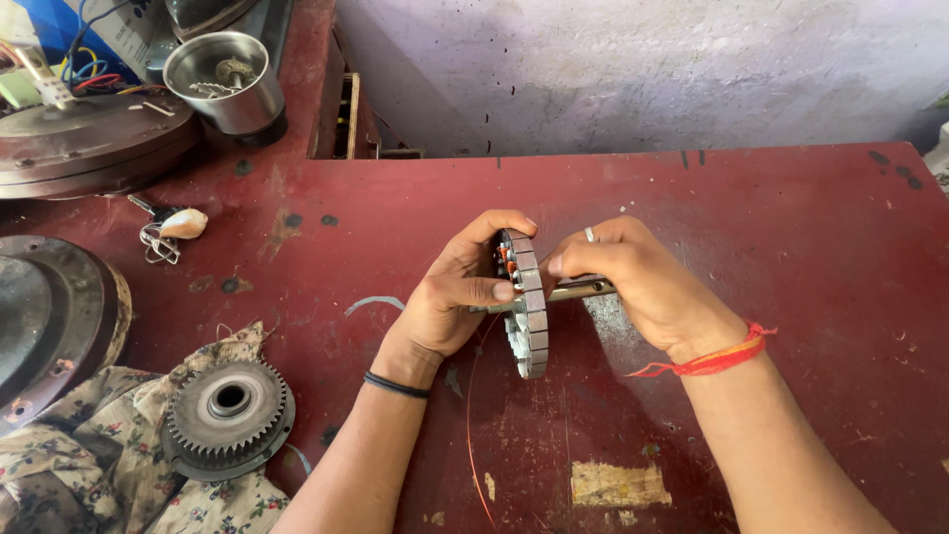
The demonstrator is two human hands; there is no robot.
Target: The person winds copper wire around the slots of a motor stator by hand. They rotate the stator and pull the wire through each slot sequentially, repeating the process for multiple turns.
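I hold a round laminated motor stator (530, 314) edge-on above a dark red table (771, 227). It has white slot insulation, a few copper windings and a metal shaft (585, 289) through its centre. My left hand (457, 289) grips the stator rim from the left, thumb on its edge. My right hand (638, 282) is closed around the shaft on the right side, a ring on one finger. A thin copper wire (473, 415) trails from the stator down across the table.
A toothed gear disc (228, 412) lies on a floral cloth (109, 455) at lower left. Round metal motor covers (54, 316) sit at the left edge. A steel cup (223, 79) with screws stands at the back left, beside a wired part (59, 69). A small clip bundle (170, 232) lies nearby.
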